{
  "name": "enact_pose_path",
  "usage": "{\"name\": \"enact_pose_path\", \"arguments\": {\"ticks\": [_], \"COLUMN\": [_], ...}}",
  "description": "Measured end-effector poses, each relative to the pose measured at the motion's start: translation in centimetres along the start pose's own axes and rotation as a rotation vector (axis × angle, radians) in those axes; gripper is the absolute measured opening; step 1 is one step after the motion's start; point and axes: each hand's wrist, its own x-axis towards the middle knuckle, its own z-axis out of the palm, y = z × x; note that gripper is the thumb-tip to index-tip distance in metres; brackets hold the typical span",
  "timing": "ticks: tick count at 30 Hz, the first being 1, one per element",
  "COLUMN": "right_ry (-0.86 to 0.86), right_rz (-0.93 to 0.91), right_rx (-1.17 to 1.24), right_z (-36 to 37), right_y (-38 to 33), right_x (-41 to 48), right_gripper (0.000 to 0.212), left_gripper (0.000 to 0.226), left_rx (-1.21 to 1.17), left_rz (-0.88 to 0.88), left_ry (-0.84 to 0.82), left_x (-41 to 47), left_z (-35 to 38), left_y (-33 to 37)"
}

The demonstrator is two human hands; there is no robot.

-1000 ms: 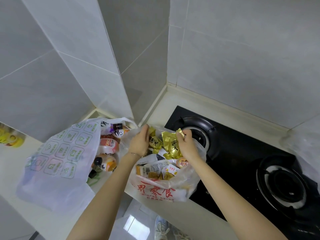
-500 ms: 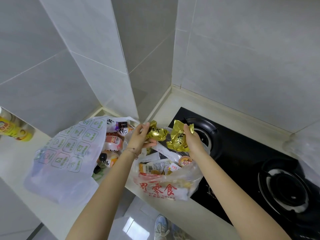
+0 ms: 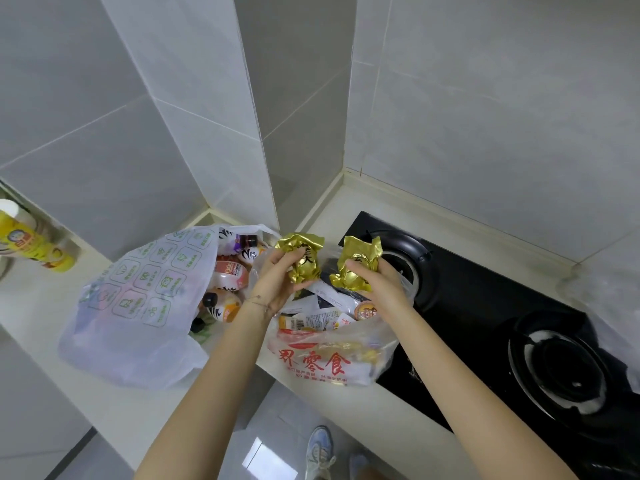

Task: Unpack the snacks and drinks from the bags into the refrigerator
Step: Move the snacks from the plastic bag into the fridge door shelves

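- My left hand is curled round a crumpled gold foil snack packet with black characters; the thumb and fingers close on its lower half.
- My right hand grips a second crinkled gold foil packet, with the thumb across its front (I cannot make out the print on this one).
- Both packets are held in the air, just beside each other but apart, above the open mouth of the clear plastic bag with red characters.
- That bag stands on the pale countertop at its front edge, touching the black glass gas hob on its right side.
- Inside it I see more small wrapped snacks with white and orange labels.
- To its left lies a white translucent plastic bag printed with green icons, its mouth open towards my hands.
- Round drink bottles with black caps and orange and white labels lie packed inside it.
- A thin bracelet sits on my left wrist.
- A yellow-labelled bottle stands at the far left of the counter, well apart from the bags.
- Light sneakers show on the glossy floor below.
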Motion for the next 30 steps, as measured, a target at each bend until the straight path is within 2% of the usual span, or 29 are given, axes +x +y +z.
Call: {"name": "enact_pose_path", "arguments": {"ticks": [6, 9, 16, 22, 27, 30], "right_ry": [-0.042, -0.134, -0.381, -0.597, -0.819, -0.964], "right_rz": [-0.106, -0.173, -0.349, -0.335, -0.255, -0.257], "right_rx": [0.094, -0.020, -0.319, -0.287, -0.231, -0.258], "right_z": [-1.4, -2.1, -2.4, -1.0, 2.7, 5.4], "right_y": [-0.7, -0.6, 0.3, 0.6, 1.8, 2.9], "right_x": [-3.0, -4.2, -8.8, -15.2, -21.2, -25.9], "right_gripper": [0.036, 0.046, 0.037, 0.039, 0.044, 0.037], "left_gripper": [0.032, 0.022, 0.021, 0.035, 0.030, 0.029], "left_rx": [0.080, 0.136, 0.178, 0.097, 0.031, 0.070], "left_rz": [0.074, 0.172, 0.348, 0.439, 0.549, 0.615], "left_ry": [0.063, 0.130, 0.432, 0.654, 0.804, 0.949], "left_x": [-4.4, -7.5, -16.7, -25.6, -34.4, -40.6], "left_z": [2.1, 3.5, 4.6, 4.1, 3.0, 2.7], "left_y": [-2.1, -3.4, -6.2, -7.9, -9.3, -10.5]}}
